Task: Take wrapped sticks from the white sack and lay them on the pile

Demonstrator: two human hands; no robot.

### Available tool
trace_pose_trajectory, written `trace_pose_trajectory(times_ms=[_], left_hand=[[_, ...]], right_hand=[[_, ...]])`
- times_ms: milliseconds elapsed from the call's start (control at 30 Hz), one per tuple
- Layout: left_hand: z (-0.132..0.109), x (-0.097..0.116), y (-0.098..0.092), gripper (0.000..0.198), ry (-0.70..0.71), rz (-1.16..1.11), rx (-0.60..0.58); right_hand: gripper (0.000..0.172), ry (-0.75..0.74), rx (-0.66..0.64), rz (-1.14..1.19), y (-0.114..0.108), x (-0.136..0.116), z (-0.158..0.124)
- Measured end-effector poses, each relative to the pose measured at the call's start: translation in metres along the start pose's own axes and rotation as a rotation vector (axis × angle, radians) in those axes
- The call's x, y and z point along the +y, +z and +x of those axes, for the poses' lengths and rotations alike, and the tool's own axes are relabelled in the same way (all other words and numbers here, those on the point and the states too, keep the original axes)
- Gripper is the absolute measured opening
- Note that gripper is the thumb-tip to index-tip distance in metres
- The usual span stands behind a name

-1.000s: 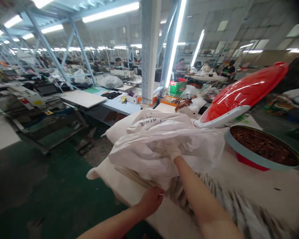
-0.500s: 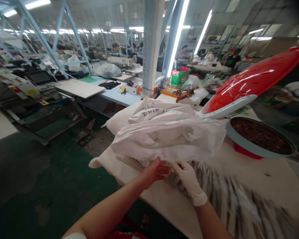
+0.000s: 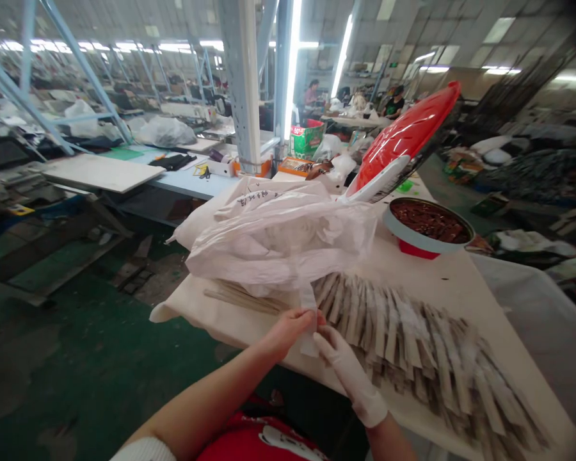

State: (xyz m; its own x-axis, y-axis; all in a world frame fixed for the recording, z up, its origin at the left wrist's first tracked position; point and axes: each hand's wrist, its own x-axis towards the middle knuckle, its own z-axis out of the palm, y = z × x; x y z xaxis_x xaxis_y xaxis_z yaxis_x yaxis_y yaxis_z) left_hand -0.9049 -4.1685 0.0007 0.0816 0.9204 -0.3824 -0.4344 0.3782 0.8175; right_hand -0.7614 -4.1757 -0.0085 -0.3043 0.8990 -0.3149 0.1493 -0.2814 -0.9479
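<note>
My left hand (image 3: 288, 328), bare, pinches a narrow pale strip (image 3: 309, 318) at the near edge of the table (image 3: 465, 282). My right hand (image 3: 340, 365), in a white glove, holds the strip's lower end. Both hands meet just below a crumpled white plastic bag (image 3: 278, 246). To the right of them a long overlapping row of several pale strips (image 3: 413, 339) lies across the table.
A red basin (image 3: 425, 227) full of dark brown pieces stands at the table's far right, a tilted red lid (image 3: 403, 141) behind it. A steel column (image 3: 242, 83) rises beyond. Other worktables (image 3: 96, 173) and people sit farther back. Green floor (image 3: 77, 358) lies to the left.
My right hand withdrew from under the plastic bag and came down to meet my left hand. Both now hold one strip pulled toward me. The view shifted right and downward.
</note>
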Motion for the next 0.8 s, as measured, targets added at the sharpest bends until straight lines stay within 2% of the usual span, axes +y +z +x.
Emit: trace_pose_trajectory(times_ms=[67,133,300,367,433,500,600,733,800], left_hand=[[-0.003,-0.007,0.0,0.033,-0.031,0.013,0.022],[0.0,-0.006,-0.002,0.028,-0.068,-0.031,0.03],[0.028,0.023,-0.008,0.009,-0.084,-0.21,0.059],[0.041,0.035,-0.008,0.014,-0.108,-0.259,0.064],[0.05,0.042,-0.006,0.021,-0.134,-0.307,0.076],[0.055,0.044,-0.003,0.022,-0.152,-0.333,0.097],[0.057,0.039,0.004,0.025,-0.17,-0.333,0.114],[0.058,0.032,0.012,0.026,-0.182,-0.306,0.102],[0.061,0.039,0.013,0.026,-0.173,-0.294,0.104]], right_hand=[[0.034,0.091,-0.168,0.051,0.006,0.003,-0.005],[0.031,0.127,-0.274,0.058,0.008,0.002,-0.016],[0.025,0.181,-0.447,0.084,-0.002,-0.003,-0.053],[0.021,0.195,-0.48,0.119,-0.005,-0.004,-0.066],[0.025,0.2,-0.513,0.183,-0.007,-0.003,-0.076],[0.033,0.227,-0.561,0.271,-0.008,-0.001,-0.083],[0.023,0.222,-0.559,0.386,-0.013,-0.002,-0.091],[0.017,0.094,-0.463,0.368,-0.032,-0.023,-0.107],[0.02,0.067,-0.479,0.338,-0.043,-0.039,-0.119]])
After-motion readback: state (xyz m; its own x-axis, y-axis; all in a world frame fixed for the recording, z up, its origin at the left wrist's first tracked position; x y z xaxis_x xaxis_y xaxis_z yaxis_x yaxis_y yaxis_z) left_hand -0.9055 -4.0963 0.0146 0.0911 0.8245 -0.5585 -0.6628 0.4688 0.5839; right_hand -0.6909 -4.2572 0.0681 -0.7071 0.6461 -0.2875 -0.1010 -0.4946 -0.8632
